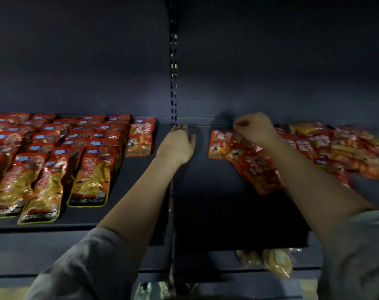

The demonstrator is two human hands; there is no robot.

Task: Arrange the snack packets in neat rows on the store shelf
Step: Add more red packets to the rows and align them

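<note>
Red and yellow snack packets (54, 161) lie in neat overlapping rows on the left half of the dark shelf (208, 198). One red packet (141, 138) sits alone at the right end of those rows. On the right half, red packets lie in a loose, blurred pile (335, 148). My right hand (252, 126) is curled at the back of the shelf and pinches the top of a red packet (225, 146) at the pile's left end. My left hand (176, 145) rests palm down on the bare shelf by the upright post, holding nothing.
A slotted upright post (173, 83) divides the dark back wall. The shelf section between the lone packet and the pile is bare. A lower shelf holds pale yellowish packets (277, 265) under my right forearm. Grey sleeves cover both upper arms.
</note>
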